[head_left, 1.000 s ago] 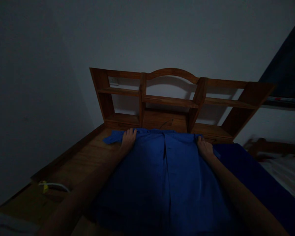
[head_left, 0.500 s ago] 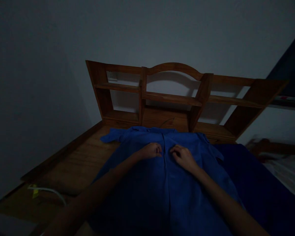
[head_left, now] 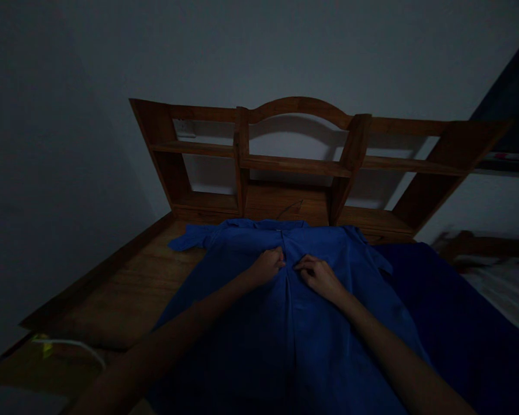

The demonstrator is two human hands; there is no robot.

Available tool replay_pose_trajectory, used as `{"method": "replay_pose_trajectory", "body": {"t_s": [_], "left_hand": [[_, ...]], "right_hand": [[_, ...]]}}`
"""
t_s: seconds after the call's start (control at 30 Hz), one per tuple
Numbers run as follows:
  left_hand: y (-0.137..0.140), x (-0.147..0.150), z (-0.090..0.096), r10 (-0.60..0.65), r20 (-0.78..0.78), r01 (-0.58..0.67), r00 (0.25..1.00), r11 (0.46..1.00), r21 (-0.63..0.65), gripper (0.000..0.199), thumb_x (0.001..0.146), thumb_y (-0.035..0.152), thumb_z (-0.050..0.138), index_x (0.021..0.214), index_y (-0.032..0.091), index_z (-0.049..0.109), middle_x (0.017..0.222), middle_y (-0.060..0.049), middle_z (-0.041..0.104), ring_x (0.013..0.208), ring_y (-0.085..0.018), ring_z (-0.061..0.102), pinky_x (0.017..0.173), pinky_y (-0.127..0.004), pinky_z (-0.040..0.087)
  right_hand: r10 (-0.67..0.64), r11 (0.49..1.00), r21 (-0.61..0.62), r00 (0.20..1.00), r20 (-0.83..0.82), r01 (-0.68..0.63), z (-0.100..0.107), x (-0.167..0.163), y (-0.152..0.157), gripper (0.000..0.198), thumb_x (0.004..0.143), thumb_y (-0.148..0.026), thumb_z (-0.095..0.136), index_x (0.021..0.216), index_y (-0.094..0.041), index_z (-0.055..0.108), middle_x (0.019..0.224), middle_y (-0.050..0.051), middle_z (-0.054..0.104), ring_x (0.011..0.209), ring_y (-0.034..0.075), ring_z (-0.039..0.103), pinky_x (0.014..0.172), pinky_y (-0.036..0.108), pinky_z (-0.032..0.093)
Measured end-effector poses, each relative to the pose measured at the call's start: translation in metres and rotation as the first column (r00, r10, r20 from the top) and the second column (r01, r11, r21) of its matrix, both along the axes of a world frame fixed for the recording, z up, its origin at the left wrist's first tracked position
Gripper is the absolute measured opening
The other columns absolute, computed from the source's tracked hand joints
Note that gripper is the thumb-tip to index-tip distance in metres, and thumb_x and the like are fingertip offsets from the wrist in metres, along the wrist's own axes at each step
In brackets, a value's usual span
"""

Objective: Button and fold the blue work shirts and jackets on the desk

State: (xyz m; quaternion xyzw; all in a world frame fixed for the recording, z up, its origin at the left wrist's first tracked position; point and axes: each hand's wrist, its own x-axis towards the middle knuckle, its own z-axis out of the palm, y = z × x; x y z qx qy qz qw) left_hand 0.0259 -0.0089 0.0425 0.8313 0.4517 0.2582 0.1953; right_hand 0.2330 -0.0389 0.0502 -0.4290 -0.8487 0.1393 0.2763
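A blue shirt [head_left: 251,323] lies spread out, its collar at the far end beside the wooden headboard and its front opening running down the middle. My left hand [head_left: 268,264] is closed in a pinch on the left edge of that opening, in the upper chest area. Just across the opening, my right hand [head_left: 320,275] has its fingertips together on the right edge of the cloth, which puckers between the two hands. Whether a button lies under my fingers I cannot tell in the dim light.
A wooden headboard with open shelves [head_left: 294,166] stands against the wall behind the shirt. Bare wooden boards [head_left: 125,288] lie on the left, with a pale cable [head_left: 75,343] nearer me. Dark blue fabric [head_left: 450,323] spreads to the right.
My left hand has moved up slightly, and the gap between my hands has narrowed a little. The cloth between them now shows more folds. The view has shifted slightly.
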Motion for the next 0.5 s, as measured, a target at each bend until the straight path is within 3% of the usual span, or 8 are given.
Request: {"method": "replay_pose_trajectory", "body": {"t_s": [0.2,0.4,0.5], "left_hand": [[-0.003,-0.002,-0.01,-0.045,-0.029,0.047,0.999,0.995,0.09,0.007,0.083,0.024,0.05,0.084,0.017,0.051,0.078,-0.003,0.057,0.074,-0.016,0.054,0.066,-0.025,0.039],[-0.001,-0.009,-0.002,-0.1,0.002,0.1,0.995,0.995,0.009,0.01,0.081,0.025,0.054,0.078,0.016,0.057,0.071,-0.001,0.056,0.065,-0.013,0.051,0.058,-0.022,0.035],[-0.001,-0.012,0.0,-0.12,0.051,0.121,0.991,0.993,-0.004,0.01,0.08,0.022,0.053,0.077,0.015,0.059,0.074,-0.001,0.057,0.065,-0.012,0.051,0.058,-0.021,0.035]], "right_hand": [[0.02,1.0,0.011,0.997,0.069,-0.021,-0.001,0.0,-0.001,0.033,0.083,-0.015,0.047,0.109,-0.025,0.065,0.098,0.004,0.056,0.086,0.014,0.055,0.077,0.026,0.044],[0.057,0.978,-0.187,0.979,-0.198,-0.095,-0.008,0.004,0.013,0.032,0.085,-0.026,0.05,0.114,-0.022,0.062,0.097,0.005,0.058,0.085,0.014,0.055,0.076,0.026,0.044],[0.082,0.962,-0.228,0.953,-0.292,-0.153,-0.009,0.001,0.014,0.032,0.085,-0.031,0.051,0.113,-0.021,0.063,0.097,0.005,0.059,0.085,0.014,0.056,0.077,0.026,0.044]]}}
